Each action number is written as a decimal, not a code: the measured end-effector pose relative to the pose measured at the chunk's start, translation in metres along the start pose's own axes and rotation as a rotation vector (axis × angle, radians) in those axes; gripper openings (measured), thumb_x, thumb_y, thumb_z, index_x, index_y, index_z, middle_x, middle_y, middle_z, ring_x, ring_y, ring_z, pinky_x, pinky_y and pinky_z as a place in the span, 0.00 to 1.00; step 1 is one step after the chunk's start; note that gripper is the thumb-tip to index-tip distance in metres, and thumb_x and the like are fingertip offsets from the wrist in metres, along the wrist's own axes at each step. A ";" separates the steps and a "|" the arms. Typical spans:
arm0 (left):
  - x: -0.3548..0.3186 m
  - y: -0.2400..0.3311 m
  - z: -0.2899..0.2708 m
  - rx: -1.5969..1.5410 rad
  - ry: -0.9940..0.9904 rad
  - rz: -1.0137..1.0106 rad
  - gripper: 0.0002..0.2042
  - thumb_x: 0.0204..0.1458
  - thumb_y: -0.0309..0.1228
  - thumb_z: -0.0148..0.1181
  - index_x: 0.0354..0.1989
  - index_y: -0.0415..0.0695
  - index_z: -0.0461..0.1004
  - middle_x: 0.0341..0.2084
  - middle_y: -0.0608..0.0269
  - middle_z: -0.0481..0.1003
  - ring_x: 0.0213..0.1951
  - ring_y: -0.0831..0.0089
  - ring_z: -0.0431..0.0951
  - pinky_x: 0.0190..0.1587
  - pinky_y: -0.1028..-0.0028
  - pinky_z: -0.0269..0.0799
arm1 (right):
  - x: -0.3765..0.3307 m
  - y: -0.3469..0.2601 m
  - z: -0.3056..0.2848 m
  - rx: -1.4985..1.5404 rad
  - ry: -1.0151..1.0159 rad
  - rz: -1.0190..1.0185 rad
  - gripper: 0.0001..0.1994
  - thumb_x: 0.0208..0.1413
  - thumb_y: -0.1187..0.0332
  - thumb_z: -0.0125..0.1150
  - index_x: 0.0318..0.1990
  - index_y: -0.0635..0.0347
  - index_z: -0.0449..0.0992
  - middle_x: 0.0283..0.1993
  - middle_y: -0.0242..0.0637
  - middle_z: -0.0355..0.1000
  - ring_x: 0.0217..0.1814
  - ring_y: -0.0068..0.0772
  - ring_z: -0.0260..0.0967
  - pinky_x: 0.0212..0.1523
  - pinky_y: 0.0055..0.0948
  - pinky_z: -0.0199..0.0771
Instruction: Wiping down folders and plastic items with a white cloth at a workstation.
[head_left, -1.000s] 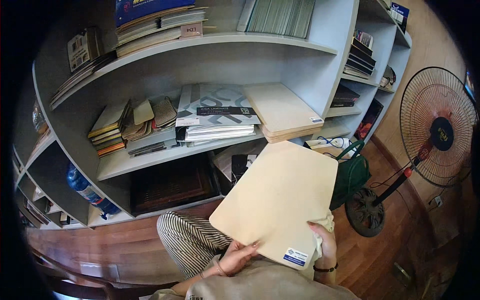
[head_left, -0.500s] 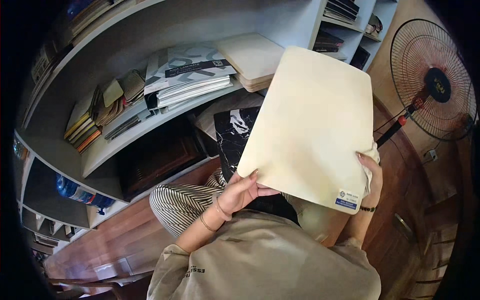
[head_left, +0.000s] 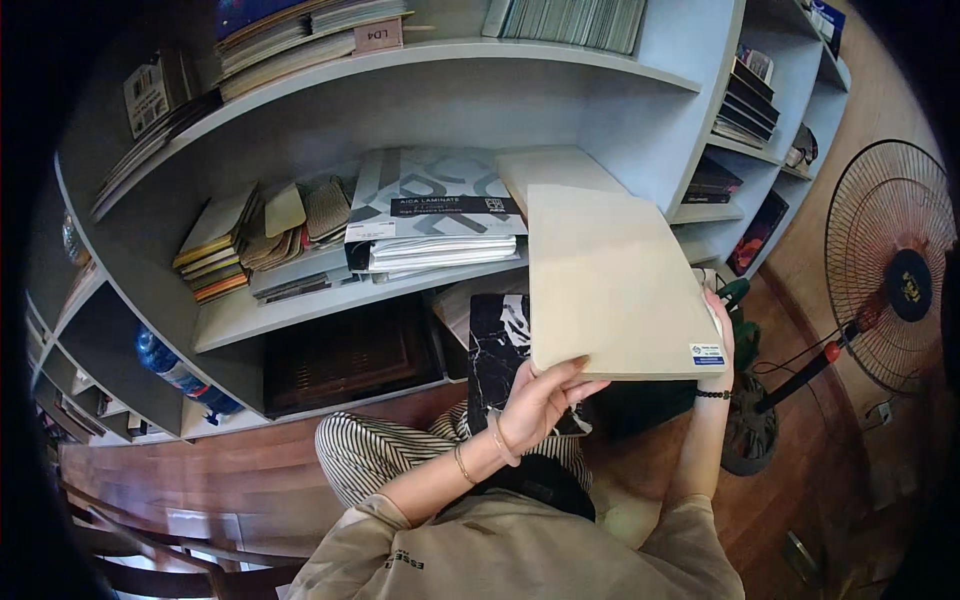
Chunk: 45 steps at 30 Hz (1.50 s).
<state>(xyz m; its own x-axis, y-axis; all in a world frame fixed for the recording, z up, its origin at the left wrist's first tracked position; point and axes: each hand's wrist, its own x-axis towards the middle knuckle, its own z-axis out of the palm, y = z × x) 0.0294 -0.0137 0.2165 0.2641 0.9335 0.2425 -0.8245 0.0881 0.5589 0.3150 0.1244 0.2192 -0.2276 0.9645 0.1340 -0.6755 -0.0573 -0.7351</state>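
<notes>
Both my hands hold a cream laminate sample board (head_left: 620, 280) with rounded corners and a small white-and-blue label at its near right corner. My left hand (head_left: 545, 405) grips its near left corner, thumb on top and fingers beneath. Along the right edge, my right hand (head_left: 722, 325) is closed, its fingers partly hidden behind the board. The board's far end overlaps a similar pale board (head_left: 560, 170) on the shelf; I cannot tell whether they touch. A black marble-patterned board (head_left: 495, 350) stands just left of the held one, by my striped trouser leg.
A thick grey-patterned binder (head_left: 430, 205) lies on the curved shelf (head_left: 330, 290) beside the pale board. Further left are stacked small sample pieces (head_left: 225, 240). A blue water bottle (head_left: 180, 375) lies in a lower compartment. At the right stands a pedestal fan (head_left: 890, 270).
The cream board has moved forward and tipped flatter, its far end now over the shelf beside the binder. Both hands still hold it. My view has shifted, showing more of the upper shelf.
</notes>
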 end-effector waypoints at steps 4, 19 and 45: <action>0.018 -0.022 -0.003 -0.011 0.107 0.006 0.17 0.58 0.22 0.48 0.56 0.33 0.64 0.54 0.49 0.69 0.55 0.58 0.72 0.60 0.57 0.70 | 0.003 0.024 -0.032 0.261 0.000 -0.087 0.20 0.63 0.57 0.49 0.54 0.62 0.71 0.51 0.41 0.74 0.51 0.35 0.73 0.48 0.31 0.74; 0.113 0.010 -0.058 0.599 0.325 -0.163 0.26 0.57 0.48 0.57 0.52 0.36 0.67 0.32 0.54 0.78 0.32 0.68 0.82 0.37 0.72 0.80 | 0.061 0.105 0.043 -0.540 0.324 -0.350 0.21 0.52 0.65 0.68 0.50 0.68 0.73 0.47 0.36 0.74 0.47 0.26 0.71 0.47 0.27 0.70; -0.154 -0.076 -0.299 0.730 0.493 -0.112 0.13 0.59 0.29 0.57 0.50 0.36 0.72 0.38 0.59 0.79 0.39 0.74 0.78 0.47 0.74 0.73 | 0.069 0.150 0.019 -0.609 0.429 -0.256 0.19 0.49 0.66 0.72 0.45 0.66 0.76 0.44 0.36 0.75 0.43 0.25 0.72 0.45 0.24 0.71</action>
<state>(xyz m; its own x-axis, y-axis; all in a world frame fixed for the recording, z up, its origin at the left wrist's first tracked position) -0.0980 -0.0596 -0.1009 -0.0599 0.9911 -0.1188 -0.2378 0.1014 0.9660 0.1841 0.1776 0.1307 0.2580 0.9508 0.1714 -0.1390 0.2121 -0.9673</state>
